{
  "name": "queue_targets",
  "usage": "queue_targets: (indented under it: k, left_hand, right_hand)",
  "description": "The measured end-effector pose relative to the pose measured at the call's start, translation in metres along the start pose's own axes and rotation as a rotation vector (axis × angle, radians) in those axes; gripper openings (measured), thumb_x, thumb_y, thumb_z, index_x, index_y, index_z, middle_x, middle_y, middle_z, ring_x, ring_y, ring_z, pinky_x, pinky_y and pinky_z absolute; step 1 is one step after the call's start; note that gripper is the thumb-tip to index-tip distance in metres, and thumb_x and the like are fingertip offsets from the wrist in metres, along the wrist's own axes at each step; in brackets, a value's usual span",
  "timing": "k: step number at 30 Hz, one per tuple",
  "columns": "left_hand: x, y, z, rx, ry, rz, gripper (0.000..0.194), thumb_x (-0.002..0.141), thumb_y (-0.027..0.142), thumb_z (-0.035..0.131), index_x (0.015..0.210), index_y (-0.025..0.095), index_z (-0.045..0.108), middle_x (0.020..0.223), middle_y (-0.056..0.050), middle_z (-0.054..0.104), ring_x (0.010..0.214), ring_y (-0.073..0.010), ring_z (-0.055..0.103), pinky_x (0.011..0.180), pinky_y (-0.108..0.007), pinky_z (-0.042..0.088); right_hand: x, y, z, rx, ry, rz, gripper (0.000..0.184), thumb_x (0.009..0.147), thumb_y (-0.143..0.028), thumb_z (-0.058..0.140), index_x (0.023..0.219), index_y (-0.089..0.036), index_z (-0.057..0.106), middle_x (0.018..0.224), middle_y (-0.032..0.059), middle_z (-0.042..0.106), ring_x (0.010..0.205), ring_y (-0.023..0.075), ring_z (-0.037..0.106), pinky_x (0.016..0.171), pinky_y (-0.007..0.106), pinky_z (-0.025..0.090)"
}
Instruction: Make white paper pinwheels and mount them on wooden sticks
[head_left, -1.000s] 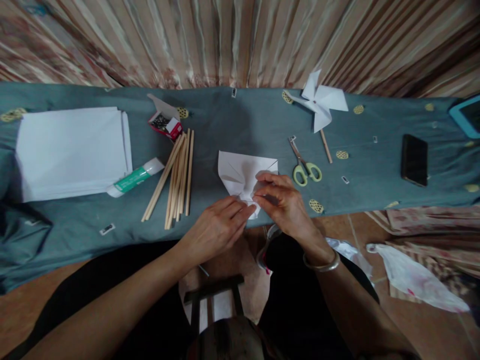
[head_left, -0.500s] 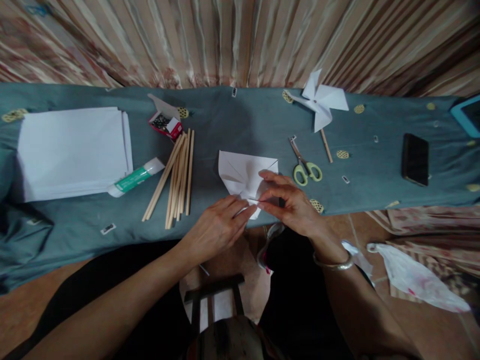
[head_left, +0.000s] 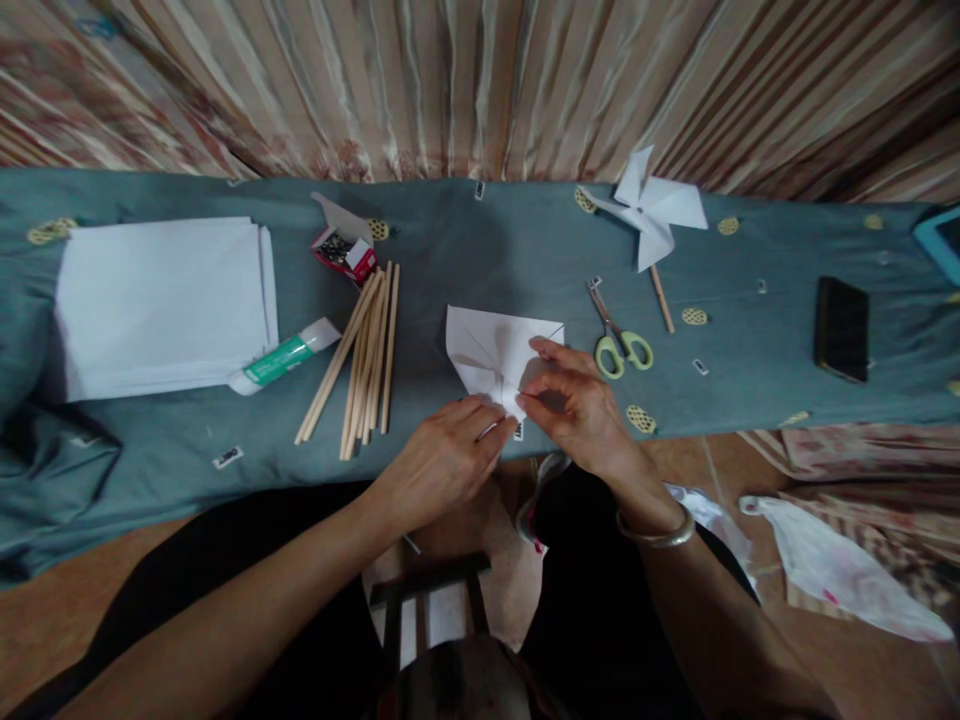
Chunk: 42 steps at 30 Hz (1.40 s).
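Note:
A white sheet of paper (head_left: 487,340) with diagonal cuts or creases lies at the table's front edge, its near corners bent in toward the middle. My left hand (head_left: 454,450) has its fingers closed on the near left part of the paper. My right hand (head_left: 577,405) pinches the folded flap near the middle with thumb and forefinger, the other fingers resting over the right side. My fingers hide part of the folds. To the right lie scissors (head_left: 619,340) with green handles. Behind them is a white paper pinwheel (head_left: 652,215) on a wooden stick (head_left: 662,298).
Left of the paper lie several wooden sticks (head_left: 367,365), an open red box (head_left: 345,255) of small pins, a green-and-white glue stick (head_left: 283,358) and a stack of white paper (head_left: 161,305). A black phone (head_left: 841,328) and a blue-edged device (head_left: 937,245) lie at the right.
The near edge of the paper is folded in further, and a printed mark on the cloth now shows below it. Both hands stay on the paper. The whole view has shifted slightly.

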<state>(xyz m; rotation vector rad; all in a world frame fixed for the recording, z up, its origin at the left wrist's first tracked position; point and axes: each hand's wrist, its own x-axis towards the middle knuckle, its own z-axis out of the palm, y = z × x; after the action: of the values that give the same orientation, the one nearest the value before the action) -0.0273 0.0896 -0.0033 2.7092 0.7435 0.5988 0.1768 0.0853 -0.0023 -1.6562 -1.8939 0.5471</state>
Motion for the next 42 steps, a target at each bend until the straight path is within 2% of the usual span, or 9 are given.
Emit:
queue_targets:
  k: [17, 25, 28, 34, 38, 42]
  left_hand:
    - [0.002, 0.001, -0.001, -0.021, -0.030, -0.034, 0.021, 0.094, 0.016, 0.048, 0.108, 0.010, 0.061, 0.098, -0.010, 0.066, 0.095, -0.0224, 0.062, 0.083, -0.037, 0.057]
    - [0.003, 0.001, 0.001, -0.026, -0.009, -0.032, 0.022, 0.095, 0.016, 0.044, 0.107, 0.009, 0.062, 0.095, -0.010, 0.065, 0.093, -0.0223, 0.061, 0.082, -0.038, 0.058]
    - [0.003, 0.001, 0.001, -0.023, -0.003, -0.029, 0.023, 0.095, 0.016, 0.045, 0.108, 0.008, 0.062, 0.096, -0.011, 0.066, 0.093, -0.0228, 0.061, 0.082, -0.038, 0.058]
    - [0.003, 0.000, 0.000, -0.034, -0.026, -0.031, 0.023, 0.095, 0.017, 0.045, 0.107, 0.008, 0.062, 0.097, -0.011, 0.066, 0.095, -0.0235, 0.060, 0.082, -0.039, 0.058]
    - [0.004, 0.000, -0.001, -0.029, -0.052, -0.039, 0.022, 0.094, 0.017, 0.046, 0.107, 0.008, 0.062, 0.096, -0.011, 0.065, 0.095, -0.0240, 0.060, 0.081, -0.039, 0.058]
    - [0.005, 0.000, -0.001, -0.031, -0.074, -0.051, 0.022, 0.093, 0.017, 0.048, 0.108, 0.009, 0.062, 0.096, -0.010, 0.064, 0.093, -0.0229, 0.059, 0.082, -0.038, 0.057]
  right_hand:
    - [0.000, -0.004, 0.004, -0.093, 0.052, 0.027, 0.004, 0.074, -0.020, 0.070, 0.072, -0.022, 0.068, 0.131, 0.0082, 0.062, 0.120, 0.0314, 0.056, 0.101, 0.052, 0.047]
    - [-0.002, -0.004, 0.004, -0.122, 0.059, -0.019, 0.004, 0.079, -0.021, 0.066, 0.075, -0.022, 0.067, 0.131, 0.0083, 0.061, 0.120, 0.0310, 0.056, 0.102, 0.052, 0.047]
    - [-0.003, -0.007, 0.003, -0.146, 0.035, -0.061, 0.008, 0.084, -0.020, 0.061, 0.083, -0.023, 0.068, 0.133, 0.0072, 0.059, 0.123, 0.0296, 0.053, 0.104, 0.051, 0.046]
    - [-0.006, -0.012, 0.003, -0.192, 0.000, -0.186, 0.026, 0.092, -0.019, 0.049, 0.108, -0.022, 0.070, 0.142, 0.0076, 0.051, 0.130, 0.0288, 0.046, 0.108, 0.047, 0.044]
    - [-0.009, -0.015, 0.006, -0.227, -0.066, -0.165, 0.034, 0.093, -0.017, 0.045, 0.119, -0.026, 0.066, 0.149, 0.0054, 0.045, 0.136, 0.0311, 0.041, 0.109, 0.052, 0.041]
    - [-0.010, -0.018, 0.012, -0.247, -0.104, -0.130, 0.035, 0.092, -0.018, 0.042, 0.118, -0.021, 0.066, 0.151, 0.0103, 0.043, 0.138, 0.0346, 0.038, 0.109, 0.055, 0.040]
